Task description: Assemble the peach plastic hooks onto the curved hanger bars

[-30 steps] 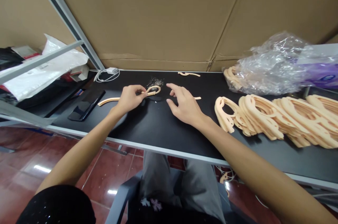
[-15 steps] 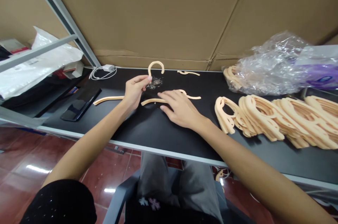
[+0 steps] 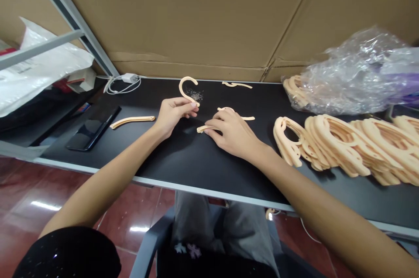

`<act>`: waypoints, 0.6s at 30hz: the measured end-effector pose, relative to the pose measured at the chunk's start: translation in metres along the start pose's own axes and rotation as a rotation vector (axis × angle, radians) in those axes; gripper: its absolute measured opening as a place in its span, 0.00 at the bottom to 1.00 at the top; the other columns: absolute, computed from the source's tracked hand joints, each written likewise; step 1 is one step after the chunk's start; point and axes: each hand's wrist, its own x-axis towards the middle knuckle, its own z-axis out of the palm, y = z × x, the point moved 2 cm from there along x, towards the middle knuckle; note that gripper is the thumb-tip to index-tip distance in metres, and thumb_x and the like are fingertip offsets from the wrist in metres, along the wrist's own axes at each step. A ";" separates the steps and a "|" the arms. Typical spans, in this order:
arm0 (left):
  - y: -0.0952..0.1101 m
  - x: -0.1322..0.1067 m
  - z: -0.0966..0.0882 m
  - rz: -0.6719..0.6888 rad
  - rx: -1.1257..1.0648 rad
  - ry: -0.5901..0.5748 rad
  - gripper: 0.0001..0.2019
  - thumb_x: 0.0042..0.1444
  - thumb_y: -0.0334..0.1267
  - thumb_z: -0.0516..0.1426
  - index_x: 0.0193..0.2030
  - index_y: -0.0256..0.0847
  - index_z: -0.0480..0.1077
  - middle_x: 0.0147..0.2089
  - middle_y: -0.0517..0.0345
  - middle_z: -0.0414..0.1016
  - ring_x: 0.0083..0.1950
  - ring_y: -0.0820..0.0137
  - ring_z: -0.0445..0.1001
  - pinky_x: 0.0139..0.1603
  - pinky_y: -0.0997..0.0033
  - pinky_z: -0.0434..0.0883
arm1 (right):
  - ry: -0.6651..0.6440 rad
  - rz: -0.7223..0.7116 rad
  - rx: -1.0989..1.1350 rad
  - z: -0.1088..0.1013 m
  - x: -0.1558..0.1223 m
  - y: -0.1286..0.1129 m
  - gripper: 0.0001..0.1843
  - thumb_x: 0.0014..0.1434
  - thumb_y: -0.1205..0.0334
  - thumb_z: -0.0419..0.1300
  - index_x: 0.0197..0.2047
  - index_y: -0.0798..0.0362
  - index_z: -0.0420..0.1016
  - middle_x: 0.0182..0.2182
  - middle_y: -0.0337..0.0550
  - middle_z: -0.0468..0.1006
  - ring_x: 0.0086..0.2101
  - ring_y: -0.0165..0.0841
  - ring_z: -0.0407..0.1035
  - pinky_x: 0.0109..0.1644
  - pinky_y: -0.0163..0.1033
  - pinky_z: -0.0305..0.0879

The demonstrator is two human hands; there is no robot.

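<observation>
Pinched in my left hand (image 3: 176, 114) is a cream plastic hanger hook (image 3: 182, 87), its curve pointing up and its lower end showing past the fingertips. My right hand (image 3: 231, 132) is closed around a cream hanger arm (image 3: 202, 129), one end of which sticks out to the left of the fingers. Partly hidden behind the right hand lies another curved cream piece (image 3: 248, 118). To the left of my left hand a similar hanger arm (image 3: 132, 120) rests on the black table (image 3: 183, 164). Small shavings (image 3: 196, 94) are scattered behind the hook.
Stacks of cream hanger pieces (image 3: 343, 147) stand at the right, with a clear plastic bag (image 3: 353, 77) behind. A thin cream piece (image 3: 237, 85) lies near the cardboard wall. On the left are a phone (image 3: 93, 127), a white charger with cable (image 3: 129, 78) and a white bag (image 3: 55, 66).
My left hand has turned the hook, exposing its lower end, and moved slightly right. My right hand has closed on the hanger arm and lifted or shifted it rightward.
</observation>
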 end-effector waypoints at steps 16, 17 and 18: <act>-0.001 -0.009 0.008 0.232 0.307 -0.214 0.11 0.49 0.42 0.69 0.33 0.36 0.84 0.28 0.53 0.82 0.30 0.69 0.78 0.34 0.72 0.74 | -0.216 0.205 0.217 -0.027 0.002 0.018 0.16 0.68 0.67 0.52 0.44 0.53 0.82 0.40 0.45 0.84 0.40 0.35 0.75 0.45 0.38 0.60; -0.001 -0.010 0.009 0.239 0.324 -0.213 0.11 0.49 0.42 0.69 0.33 0.36 0.84 0.29 0.53 0.82 0.30 0.69 0.78 0.33 0.72 0.74 | -0.230 0.203 0.215 -0.026 0.002 0.018 0.16 0.68 0.68 0.51 0.44 0.54 0.82 0.41 0.45 0.84 0.41 0.36 0.75 0.46 0.38 0.61; -0.001 -0.010 0.009 0.245 0.340 -0.210 0.11 0.49 0.42 0.69 0.33 0.36 0.84 0.30 0.53 0.83 0.30 0.69 0.78 0.33 0.73 0.74 | -0.238 0.205 0.209 -0.025 0.002 0.017 0.17 0.68 0.68 0.51 0.44 0.54 0.82 0.42 0.45 0.84 0.42 0.36 0.75 0.46 0.39 0.61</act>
